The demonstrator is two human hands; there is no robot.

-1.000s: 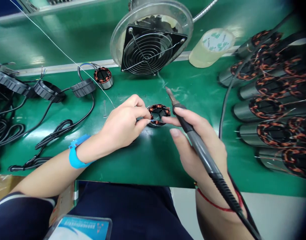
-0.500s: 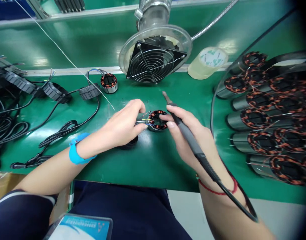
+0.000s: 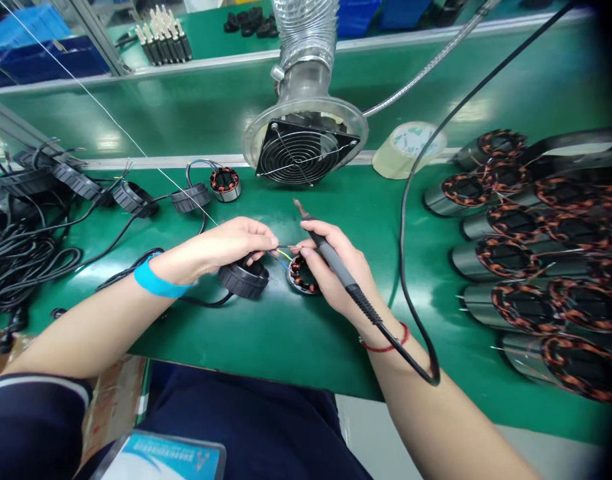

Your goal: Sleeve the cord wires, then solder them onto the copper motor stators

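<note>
My right hand is wrapped round a soldering iron, its tip pointing up and away over the bench. Its fingertips also touch a dark wire end beside the copper-wound stator, which is partly covered by that hand. Pinched in my left hand is the dark wire, stretched across to the right fingertips. Yellow-green and blue wires run just below it to the stator. Under my left fingers sits a black ring-shaped cap with a cable. A thin pale strand descends to my left hand.
A fume extractor fan hangs at the back centre, with a tape roll to its right. Rows of stators fill the right side. Black cables and caps crowd the left. Another stator stands behind.
My right hand has moved left, so both hands now meet at the dark wire. The view has shifted, and the black cap beneath my left hand shows more fully.
</note>
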